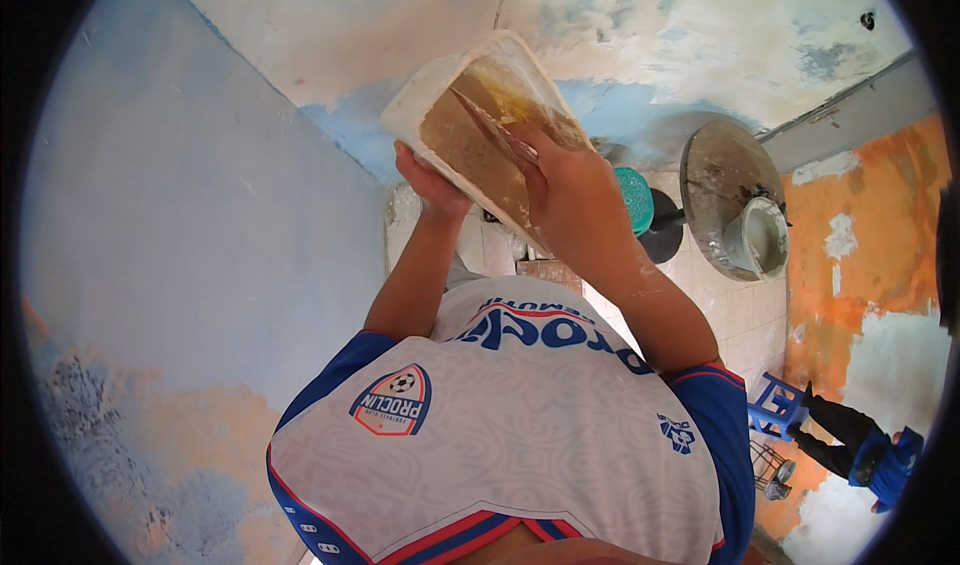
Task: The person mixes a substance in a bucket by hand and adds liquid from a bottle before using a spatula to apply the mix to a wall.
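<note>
My left hand grips the lower left side of a white rectangular plastic tub, tilted up in front of my chest. Smears of tan paste coat its inside, with a yellowish patch toward the far right. In my right hand is a putty knife, its thin, paste-stained blade seen nearly edge-on. The blade points to the far left over the tub's opening. My fingers hide its handle, and my right hand covers part of the tub's right side.
Patchy blue and cream walls rise at left and ahead. To the right are a round table, a paste-smeared bucket and a teal container. Farther off, a person in dark trousers is beside a blue plastic stool.
</note>
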